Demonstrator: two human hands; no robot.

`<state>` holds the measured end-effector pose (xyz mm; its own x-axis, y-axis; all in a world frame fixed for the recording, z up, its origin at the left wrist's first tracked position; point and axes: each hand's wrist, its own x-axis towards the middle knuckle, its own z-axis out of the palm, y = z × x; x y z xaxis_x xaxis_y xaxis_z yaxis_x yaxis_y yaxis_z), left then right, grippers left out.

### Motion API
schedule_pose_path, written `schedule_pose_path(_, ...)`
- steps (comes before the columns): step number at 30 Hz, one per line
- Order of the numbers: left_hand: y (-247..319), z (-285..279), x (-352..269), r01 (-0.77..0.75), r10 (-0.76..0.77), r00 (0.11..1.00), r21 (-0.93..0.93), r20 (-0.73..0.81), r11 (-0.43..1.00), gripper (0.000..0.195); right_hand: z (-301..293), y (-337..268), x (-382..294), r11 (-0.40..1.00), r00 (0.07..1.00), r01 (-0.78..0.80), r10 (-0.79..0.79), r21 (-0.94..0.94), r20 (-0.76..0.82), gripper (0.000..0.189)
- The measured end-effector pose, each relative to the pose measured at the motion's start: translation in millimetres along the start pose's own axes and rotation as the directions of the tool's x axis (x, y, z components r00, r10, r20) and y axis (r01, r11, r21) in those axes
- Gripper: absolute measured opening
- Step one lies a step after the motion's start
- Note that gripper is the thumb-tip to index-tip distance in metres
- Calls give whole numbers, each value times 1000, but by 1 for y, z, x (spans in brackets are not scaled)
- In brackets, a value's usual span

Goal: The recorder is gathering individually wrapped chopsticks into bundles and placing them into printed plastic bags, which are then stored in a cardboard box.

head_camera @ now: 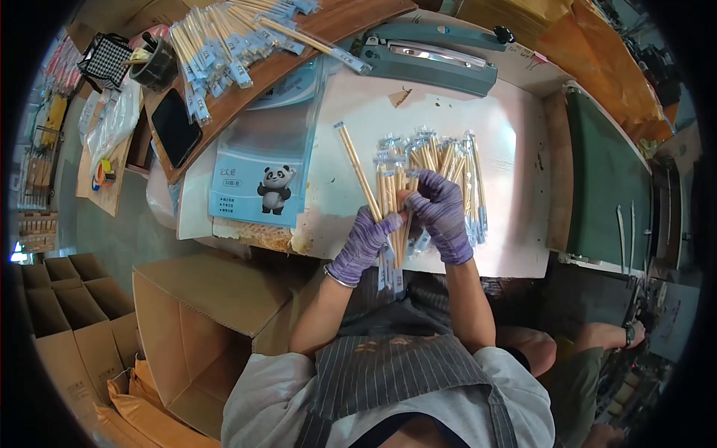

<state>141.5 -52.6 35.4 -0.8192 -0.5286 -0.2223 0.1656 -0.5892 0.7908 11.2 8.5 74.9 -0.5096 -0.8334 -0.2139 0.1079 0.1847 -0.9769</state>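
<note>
Both my hands wear purple knitted gloves with bare fingertips. My left hand (364, 243) grips a bundle of wrapped wooden chopsticks (392, 193) above the table's front edge; one wrapped pair (357, 168) leans away to the left from the rest. My right hand (443, 215) touches the right side of this bundle, its thumb and fingertips around a wrapped pair there. Just behind and to the right lies a pile of wrapped chopsticks (448, 154) on the white table (341, 101). The wrappers are clear with blue ends.
A bag sealer (431, 64) stands at the back. Blue printed panda bags (252, 190) lie left, below a wooden board (269, 73) bearing more chopsticks (224, 45) and a phone (176, 127). An open cardboard box (213, 285) is front left; another person's arm (602, 336) shows right.
</note>
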Motion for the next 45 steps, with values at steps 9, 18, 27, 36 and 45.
schedule_pose_path(9,-7,-5,1,-7,27,991,154,-130,988,40,-2,0,-3,995,994,-11,22,95,-106,28)
schedule_pose_path(18,-5,-2,0,-50,76,965,109,-252,993,28,0,4,0,1000,995,-1,0,-14,-103,16)
schedule_pose_path(27,7,0,1,12,-36,986,-150,-162,989,32,-30,23,37,671,770,349,-603,-654,-208,37)
schedule_pose_path(36,4,-17,-2,93,-103,992,-132,-67,987,49,-18,-13,24,998,993,68,-68,3,-94,14)
schedule_pose_path(45,16,6,-5,88,-87,996,-75,19,993,45,4,-27,7,964,944,-241,259,-109,203,19)
